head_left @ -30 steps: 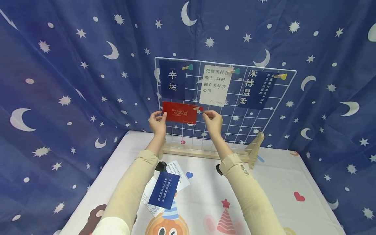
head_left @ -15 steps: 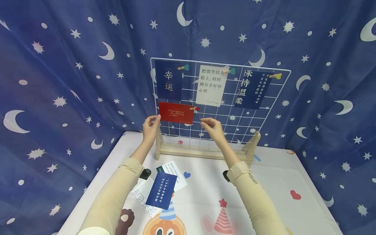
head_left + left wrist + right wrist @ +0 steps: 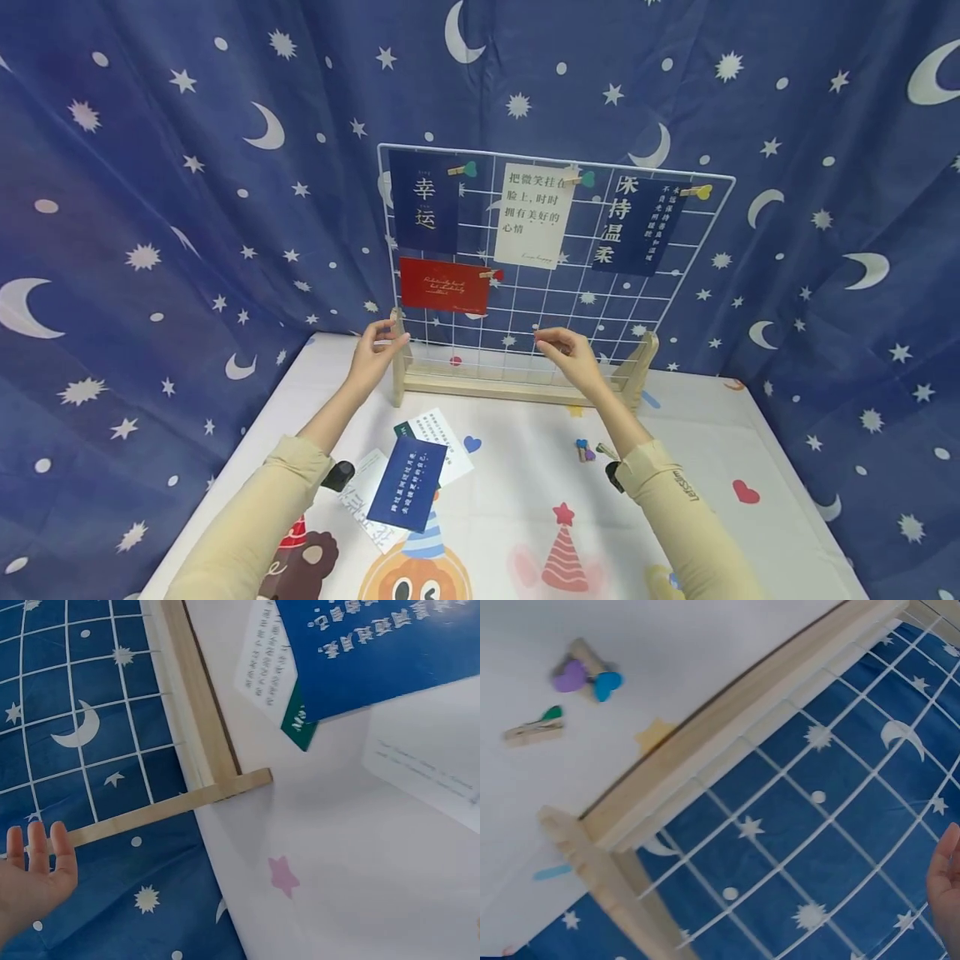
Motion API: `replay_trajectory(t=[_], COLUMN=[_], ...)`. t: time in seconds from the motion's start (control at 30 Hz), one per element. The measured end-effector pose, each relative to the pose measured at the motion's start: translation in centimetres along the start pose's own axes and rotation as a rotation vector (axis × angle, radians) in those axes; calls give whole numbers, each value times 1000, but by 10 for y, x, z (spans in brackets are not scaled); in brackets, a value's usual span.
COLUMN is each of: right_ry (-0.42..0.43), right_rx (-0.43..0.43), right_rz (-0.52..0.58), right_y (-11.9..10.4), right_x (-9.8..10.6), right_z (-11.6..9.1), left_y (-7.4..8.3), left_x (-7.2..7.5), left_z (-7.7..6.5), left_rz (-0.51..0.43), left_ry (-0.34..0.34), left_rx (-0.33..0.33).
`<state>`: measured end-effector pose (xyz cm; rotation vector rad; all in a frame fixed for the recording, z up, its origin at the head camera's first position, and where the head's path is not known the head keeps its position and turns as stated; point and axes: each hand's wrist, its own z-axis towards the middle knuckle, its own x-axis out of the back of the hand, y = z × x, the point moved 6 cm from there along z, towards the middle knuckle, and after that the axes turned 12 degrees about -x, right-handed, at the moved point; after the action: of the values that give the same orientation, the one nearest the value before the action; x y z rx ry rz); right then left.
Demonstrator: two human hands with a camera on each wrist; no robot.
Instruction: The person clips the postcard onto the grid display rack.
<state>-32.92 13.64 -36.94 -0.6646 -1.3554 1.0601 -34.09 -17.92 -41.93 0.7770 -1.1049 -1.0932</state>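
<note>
A red card [image 3: 444, 286] hangs on the white wire grid rack [image 3: 517, 321], with a red-heart clothespin [image 3: 491, 274] at its upper right corner. Below the card's left side, my left hand [image 3: 371, 357] is in the air by the rack's wooden foot, fingers loosely bent and holding nothing. My right hand [image 3: 570, 354] hovers before the grid's lower middle, fingers loosely bent, with nothing seen in them. Only part of each hand shows in the wrist views. Above, a dark blue card [image 3: 424, 202], a white card [image 3: 531, 217] and another blue card [image 3: 637, 225] hang by heart clothespins.
On the table, a blue card [image 3: 407, 483] overlaps white cards [image 3: 444, 437] to the left. Loose clothespins with purple and blue hearts [image 3: 609, 684] and a green-heart clothespin [image 3: 536, 731] lie to the right, near the rack's wooden base [image 3: 495, 385]. A starry curtain stands behind.
My left hand has let go of the red card and moved down and left. My right hand has drawn away from its clothespin, down and right. The red card stays on the grid.
</note>
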Motion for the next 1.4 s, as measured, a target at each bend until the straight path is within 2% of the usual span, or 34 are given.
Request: replay_trajectory(t=[0.07, 0.2, 0.4, 0.5, 0.63, 0.8, 0.93, 1.17, 1.3, 1.4], right_ry=[15, 19, 9, 20, 29, 17, 24, 19, 50, 89], right_rx=[17, 42, 33, 27, 32, 30, 10, -18, -30, -47], right_rz=[-23, -66, -75, -90, -104, -138, -153, -182, -173, -183], right_y=[13, 41, 60, 65, 72, 70, 70, 117, 130, 132], right_x=[3, 9, 21, 25, 31, 36, 43, 52, 55, 58], right_z=[1, 2, -11, -18, -26, -42, -57, -70, -76, -82], left_y=[-7, -9, -17, -24, -32, -41, -45, -57, -63, -68], left_x=[0, 0, 2, 4, 5, 6, 7, 5, 2, -1], left_z=[-3, -11, -23, -30, -40, -53, -63, -84, -93, -98], left_rz=[20, 55, 151, 203, 245, 295, 314, 321, 334, 356], left_ry=[-24, -92, -209, -244, -259, -244, -226, -216, -230, -242], left_rx=[-9, -31, -86, -81, -51, -2, 13, 41, 54, 70])
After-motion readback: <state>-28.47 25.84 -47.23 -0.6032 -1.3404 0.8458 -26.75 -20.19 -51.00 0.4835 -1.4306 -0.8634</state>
